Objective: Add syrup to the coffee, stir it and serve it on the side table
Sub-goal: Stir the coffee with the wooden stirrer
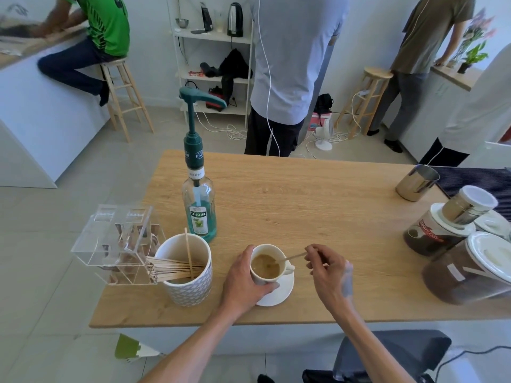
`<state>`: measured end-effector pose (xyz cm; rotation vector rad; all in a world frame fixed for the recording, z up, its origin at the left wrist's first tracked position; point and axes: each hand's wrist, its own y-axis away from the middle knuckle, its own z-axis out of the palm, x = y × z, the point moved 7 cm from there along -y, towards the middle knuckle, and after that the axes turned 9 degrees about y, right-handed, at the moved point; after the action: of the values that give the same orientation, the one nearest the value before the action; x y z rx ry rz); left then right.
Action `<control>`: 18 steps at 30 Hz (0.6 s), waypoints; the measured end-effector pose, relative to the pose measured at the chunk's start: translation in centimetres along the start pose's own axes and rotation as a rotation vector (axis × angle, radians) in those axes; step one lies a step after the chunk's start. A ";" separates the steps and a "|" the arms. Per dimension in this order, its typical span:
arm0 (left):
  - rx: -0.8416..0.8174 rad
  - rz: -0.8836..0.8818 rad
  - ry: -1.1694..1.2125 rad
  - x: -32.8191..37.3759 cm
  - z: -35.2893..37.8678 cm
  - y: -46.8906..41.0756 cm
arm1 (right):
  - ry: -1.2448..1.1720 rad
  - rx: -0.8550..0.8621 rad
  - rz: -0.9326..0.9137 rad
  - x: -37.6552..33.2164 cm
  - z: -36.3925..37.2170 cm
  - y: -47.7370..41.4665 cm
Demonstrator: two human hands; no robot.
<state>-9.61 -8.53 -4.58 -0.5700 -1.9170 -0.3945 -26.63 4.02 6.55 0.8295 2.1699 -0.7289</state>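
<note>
A white cup (267, 265) of light brown coffee stands on a white saucer (282, 293) near the front edge of the wooden table (304, 200). My left hand (244, 280) grips the cup's left side. My right hand (326, 265) pinches the upper end of a thin wooden stirrer (290, 257), whose lower end dips into the coffee. The syrup bottle (199, 205) with a green pump and blue-green liquid stands behind and to the left of the cup.
A patterned mug (188, 283) holding wooden stirrers and a clear acrylic box (116, 241) sit at the left. A steel jug (417, 183) and coffee jars (439, 230) stand at the right. Several people and two stools (367, 100) occupy the floor behind the table.
</note>
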 end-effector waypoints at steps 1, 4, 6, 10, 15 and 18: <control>0.000 0.001 0.003 0.0 0.0 0.0 | -0.019 -0.018 -0.012 -0.4 0.5 0.1; -0.009 0.003 0.009 -0.1 0.2 0.0 | -0.053 -0.145 -0.047 -1.0 1.6 0.6; -0.008 0.006 0.003 0.0 0.2 0.0 | -0.004 -0.133 -0.064 -0.6 1.1 0.3; 0.001 0.003 0.003 -0.1 0.1 0.0 | 0.071 0.017 -0.113 -0.7 0.2 -0.3; -0.010 -0.006 0.004 -0.3 0.3 0.0 | 0.001 -0.151 -0.142 -1.3 1.5 0.3; -0.008 -0.018 -0.001 -0.4 0.3 0.0 | 0.068 -0.027 -0.095 -0.2 0.0 -0.5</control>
<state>-9.73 -8.45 -5.06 -0.5588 -1.9238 -0.4134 -26.87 3.66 6.87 0.7507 2.2880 -0.7262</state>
